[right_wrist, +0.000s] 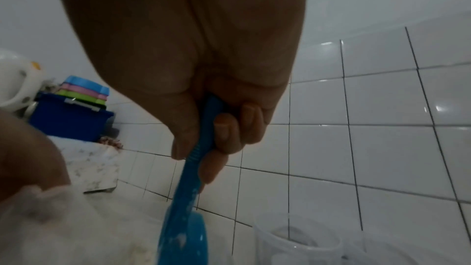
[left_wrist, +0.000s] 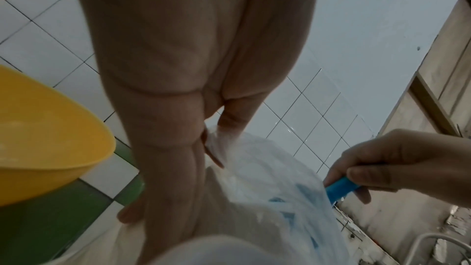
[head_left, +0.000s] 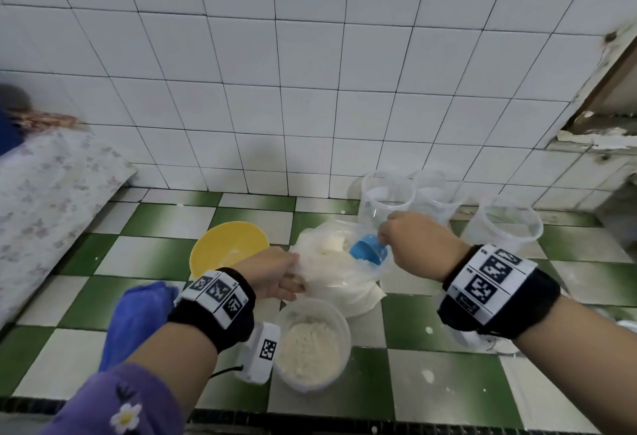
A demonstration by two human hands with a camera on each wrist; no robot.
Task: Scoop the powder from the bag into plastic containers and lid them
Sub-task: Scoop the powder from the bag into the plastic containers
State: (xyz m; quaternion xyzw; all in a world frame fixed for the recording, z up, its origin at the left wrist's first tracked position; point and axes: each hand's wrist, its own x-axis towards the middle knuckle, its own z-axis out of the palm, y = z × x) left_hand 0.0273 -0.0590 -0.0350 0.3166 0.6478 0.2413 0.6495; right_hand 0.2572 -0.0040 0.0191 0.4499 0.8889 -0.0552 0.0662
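Observation:
A clear plastic bag of white powder (head_left: 339,271) lies on the green-and-white checked counter. My left hand (head_left: 275,278) pinches the bag's near-left edge (left_wrist: 216,144) and holds it up. My right hand (head_left: 410,240) grips the handle of a blue scoop (head_left: 368,250), whose bowl dips into the bag's mouth. In the right wrist view the fingers curl round the scoop handle (right_wrist: 203,148). A round plastic container part-filled with powder (head_left: 312,345) stands just in front of the bag, without a lid.
Three empty clear containers (head_left: 387,200) (head_left: 437,193) (head_left: 505,228) stand by the tiled wall behind the bag. A yellow bowl (head_left: 229,247) sits left of the bag, a blue cloth (head_left: 138,317) at the near left. A floral-covered surface (head_left: 44,200) borders the left side.

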